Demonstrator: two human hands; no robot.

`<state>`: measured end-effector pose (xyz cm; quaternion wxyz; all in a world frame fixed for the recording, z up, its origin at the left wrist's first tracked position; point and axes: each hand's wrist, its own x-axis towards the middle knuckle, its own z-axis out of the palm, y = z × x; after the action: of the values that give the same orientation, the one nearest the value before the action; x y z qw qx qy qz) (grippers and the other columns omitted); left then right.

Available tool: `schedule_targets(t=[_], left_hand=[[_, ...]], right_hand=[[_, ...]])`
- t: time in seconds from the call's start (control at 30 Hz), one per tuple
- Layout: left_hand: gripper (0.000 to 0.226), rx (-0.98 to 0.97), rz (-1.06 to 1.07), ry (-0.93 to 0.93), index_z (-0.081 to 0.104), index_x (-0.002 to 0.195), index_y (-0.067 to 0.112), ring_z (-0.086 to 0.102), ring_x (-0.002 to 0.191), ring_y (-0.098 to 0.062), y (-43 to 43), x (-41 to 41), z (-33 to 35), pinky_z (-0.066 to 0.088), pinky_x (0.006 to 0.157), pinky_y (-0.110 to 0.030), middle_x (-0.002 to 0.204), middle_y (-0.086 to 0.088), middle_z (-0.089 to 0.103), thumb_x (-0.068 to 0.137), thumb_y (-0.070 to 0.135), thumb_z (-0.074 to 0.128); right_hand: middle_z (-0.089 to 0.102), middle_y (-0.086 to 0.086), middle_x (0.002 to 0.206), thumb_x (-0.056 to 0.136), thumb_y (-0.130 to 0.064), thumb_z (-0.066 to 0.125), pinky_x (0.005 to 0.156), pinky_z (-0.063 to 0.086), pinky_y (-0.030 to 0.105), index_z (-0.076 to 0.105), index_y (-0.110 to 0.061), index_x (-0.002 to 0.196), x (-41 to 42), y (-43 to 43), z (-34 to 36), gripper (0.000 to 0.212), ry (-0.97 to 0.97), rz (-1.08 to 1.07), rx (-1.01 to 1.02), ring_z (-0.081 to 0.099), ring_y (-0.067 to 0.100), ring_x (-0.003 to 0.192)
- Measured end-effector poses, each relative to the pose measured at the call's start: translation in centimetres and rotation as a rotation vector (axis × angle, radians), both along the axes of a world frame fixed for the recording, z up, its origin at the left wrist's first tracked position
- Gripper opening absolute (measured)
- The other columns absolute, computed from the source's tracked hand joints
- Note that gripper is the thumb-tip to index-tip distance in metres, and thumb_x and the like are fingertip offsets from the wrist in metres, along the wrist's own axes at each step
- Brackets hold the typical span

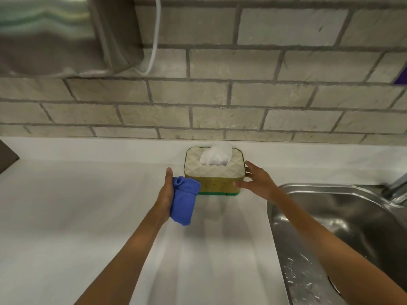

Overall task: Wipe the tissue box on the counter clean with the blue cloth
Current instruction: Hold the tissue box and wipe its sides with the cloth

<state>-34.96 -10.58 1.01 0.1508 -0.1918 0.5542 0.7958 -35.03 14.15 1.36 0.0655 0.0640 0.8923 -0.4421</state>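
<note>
The tissue box (214,172) stands on the white counter (88,216) close to the brick wall. It has a cream quilted lid, a tan body, a green base, and a white tissue sticking out of the top. My left hand (165,192) holds the folded blue cloth (184,200) just left of the box, the cloth's top edge against the box's front left corner. My right hand (256,180) is spread open at the box's right side, thumb at the front right edge and fingertips by the lid's right rim.
A wet steel sink (343,227) lies to the right, with part of a tap (398,183) at the far right edge. A white cable (154,40) hangs down the wall at the upper left. A dark object (6,156) sits at the counter's left edge.
</note>
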Motion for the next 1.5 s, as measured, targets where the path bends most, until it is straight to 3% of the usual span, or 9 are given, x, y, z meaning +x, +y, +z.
schedule_targets(t=[0.17,0.27,0.5,0.7,0.8,1.0,1.2,1.33,1.5], left_hand=[[0.051,-0.028,-0.065,-0.009,0.053,0.073,0.015,0.064,0.053,-0.013,0.4,0.1,-0.4,0.051,0.052,-0.02,0.059,0.0,0.065,0.093,0.057,0.031],[0.051,-0.098,-0.058,0.039,0.05,0.066,0.015,0.055,0.065,-0.018,0.4,0.6,0.0,0.046,0.062,-0.027,0.053,0.002,0.063,0.095,0.052,0.03],[0.05,-0.137,-0.036,0.063,0.044,0.061,0.016,0.053,0.058,-0.015,-0.5,2.4,-0.3,0.043,0.059,-0.025,0.037,0.01,0.056,0.096,0.05,0.031],[0.05,-0.062,0.006,0.022,0.039,0.058,0.017,0.048,0.06,-0.016,-0.4,3.8,-0.4,0.041,0.06,-0.026,0.036,0.01,0.053,0.095,0.05,0.033],[0.052,-0.063,-0.011,0.0,0.045,0.06,0.015,0.052,0.065,-0.018,-0.4,4.1,-0.3,0.043,0.064,-0.028,0.061,-0.001,0.059,0.094,0.052,0.033],[0.052,-0.101,-0.025,-0.015,0.052,0.07,0.015,0.056,0.071,-0.019,-0.6,3.8,-0.6,0.046,0.067,-0.028,0.078,-0.006,0.058,0.094,0.055,0.03],[0.048,-0.095,-0.059,-0.006,0.049,0.08,0.017,0.052,0.091,-0.027,-0.9,4.3,-0.5,0.045,0.077,-0.03,0.101,-0.013,0.05,0.09,0.061,0.033],[0.045,-0.032,-0.066,0.048,0.042,0.075,0.019,0.044,0.085,-0.026,-1.4,6.0,0.5,0.045,0.073,-0.027,0.1,-0.01,0.035,0.088,0.061,0.036],[0.043,-0.027,-0.055,0.094,0.043,0.074,0.02,0.04,0.089,-0.028,-1.5,9.9,2.6,0.047,0.071,-0.026,0.103,-0.008,0.038,0.089,0.06,0.036]], right_hand=[[0.064,0.008,0.122,0.071,-0.01,0.075,0.082,0.043,0.022,0.051,-0.008,0.125,0.8,-1.0,-0.1,0.06,0.088,-0.077,-0.036,0.061,0.025,0.111],[0.062,0.008,0.124,0.071,-0.007,0.075,0.084,0.043,0.021,0.042,-0.006,0.136,1.8,-1.6,0.1,0.073,0.092,-0.13,-0.074,0.06,0.025,0.112],[0.057,0.004,0.119,0.064,-0.016,0.082,0.087,0.044,0.024,0.025,-0.014,0.146,5.8,-1.4,-0.8,0.1,0.084,-0.108,-0.1,0.055,0.017,0.101],[0.004,0.002,0.157,0.048,-0.029,0.091,0.117,0.021,0.04,-0.016,-0.02,0.147,5.3,0.4,-0.3,0.145,-0.067,0.091,0.06,0.011,0.02,0.145],[-0.01,-0.005,0.159,0.049,-0.036,0.089,0.12,0.007,0.046,-0.028,-0.019,0.142,4.1,0.3,0.5,0.151,-0.113,0.205,0.159,0.002,0.02,0.148],[0.021,-0.004,0.156,0.034,-0.05,0.086,0.118,0.021,0.046,-0.026,-0.03,0.142,2.6,-0.1,0.3,0.157,-0.12,0.247,0.094,0.021,0.023,0.144],[0.031,-0.004,0.146,0.056,-0.013,0.087,0.104,0.029,0.023,-0.004,-0.019,0.148,2.9,0.4,0.5,0.131,-0.115,0.197,-0.087,0.032,0.009,0.13],[0.035,-0.004,0.137,0.062,-0.005,0.082,0.106,0.031,0.026,0.003,-0.016,0.148,4.8,0.7,1.0,0.117,-0.173,0.181,-0.22,0.033,0.011,0.129],[0.042,0.0,0.135,0.051,-0.029,0.085,0.112,0.033,0.035,0.013,-0.016,0.145,8.6,0.6,1.1,0.119,-0.271,0.207,-0.296,0.038,0.018,0.13]])
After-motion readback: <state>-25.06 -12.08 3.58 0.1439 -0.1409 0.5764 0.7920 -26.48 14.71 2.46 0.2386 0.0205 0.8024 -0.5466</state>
